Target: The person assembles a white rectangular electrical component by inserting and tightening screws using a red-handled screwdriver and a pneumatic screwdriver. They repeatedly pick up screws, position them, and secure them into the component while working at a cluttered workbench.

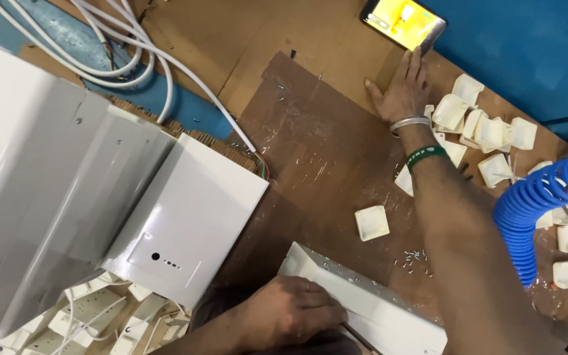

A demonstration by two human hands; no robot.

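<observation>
From the head camera, the left hand [288, 309] lies curled over a long white metal channel [369, 304] at the near edge of the cardboard-covered bench [310, 151], gripping it. The right hand [402, 89] rests flat, fingers spread, touching a lit phone [403, 22] at the far edge, beside small white plastic caps [488, 131].

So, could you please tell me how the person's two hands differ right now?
The right hand is stretched far out, flat on the cardboard beside a lit phone; the left hand stays close in, curled on a white metal channel. The right wrist wears bands; the left shows a ring. Both are bare.
</observation>
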